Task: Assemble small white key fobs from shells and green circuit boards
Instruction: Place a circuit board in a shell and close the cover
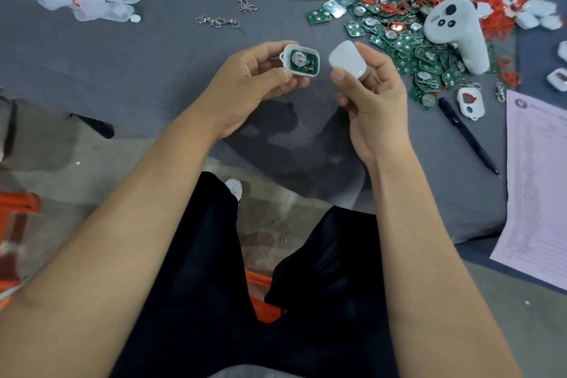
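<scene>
**Shell halves held apart above the table**

Head view: A white shell base (300, 60) with a green circuit board (302, 62) seated inside is pinched in the grip of the left hand (254, 86). Just beside it, at 3 o'clock, a white cover (348, 58) is pinched by the right hand (372, 101). Loose boards (408, 49) are heaped on the grey table (138, 64) at 1 o'clock.

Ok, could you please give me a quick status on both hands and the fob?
Left hand holds shell half, board seated. Right hand pinches cover. Halves apart, nothing between.
</scene>
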Motion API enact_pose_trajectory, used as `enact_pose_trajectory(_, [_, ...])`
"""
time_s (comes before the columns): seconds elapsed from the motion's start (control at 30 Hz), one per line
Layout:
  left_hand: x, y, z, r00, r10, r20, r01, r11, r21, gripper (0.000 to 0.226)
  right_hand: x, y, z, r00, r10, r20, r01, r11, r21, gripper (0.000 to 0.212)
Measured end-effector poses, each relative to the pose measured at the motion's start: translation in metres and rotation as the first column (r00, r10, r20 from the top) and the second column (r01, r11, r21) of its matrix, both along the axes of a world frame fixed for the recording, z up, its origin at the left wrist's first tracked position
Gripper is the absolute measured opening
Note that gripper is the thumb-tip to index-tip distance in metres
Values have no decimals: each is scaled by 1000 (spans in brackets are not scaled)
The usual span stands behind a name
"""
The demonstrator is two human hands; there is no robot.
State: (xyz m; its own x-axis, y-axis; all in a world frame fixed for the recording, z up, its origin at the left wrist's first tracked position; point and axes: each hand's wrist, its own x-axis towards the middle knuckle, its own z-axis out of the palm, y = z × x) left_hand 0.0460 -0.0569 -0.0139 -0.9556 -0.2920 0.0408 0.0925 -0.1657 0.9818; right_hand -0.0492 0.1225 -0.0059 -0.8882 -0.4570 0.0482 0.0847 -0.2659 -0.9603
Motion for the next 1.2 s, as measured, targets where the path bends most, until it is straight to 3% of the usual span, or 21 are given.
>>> enact_pose_trajectory(0.17, [-1, -1, 0, 1000, 6, -3, -6, 1000, 4, 39, 0, 0, -1, 999, -27, 29, 26, 999, 26, 15])
enact_pose_trajectory(0.33, [-1, 0, 1, 1000, 8, -6, -8, 1000, 19, 38, 2, -2, 0, 1000, 1, 29, 0, 999, -48, 8])
enact_pose_trajectory(0.4, [-1, 0, 1, 1000, 11, -1, -11, 1000, 25, 37, 5, -4, 2, 1000, -10, -14, 10, 1000, 7, 6])
enact_pose_trajectory(0.57, [-2, 2, 4, 998, 56, 30, -58, 996, 70, 27, 7, -6, 1, 996, -70, -54, 75, 992, 102, 14])
enact_pose_trajectory(1.1, [-4, 6, 0, 990, 131, 42, -129, 990, -49, 17, 10, -7, -2, 993, -36, -115, 49, 993, 104, 13])
enact_pose_trajectory(1.2, [-5, 6, -1, 990, 137, 42, -134, 989, -62, 17, 9, -8, -3, 994, -33, -104, 41, 996, 76, 23])
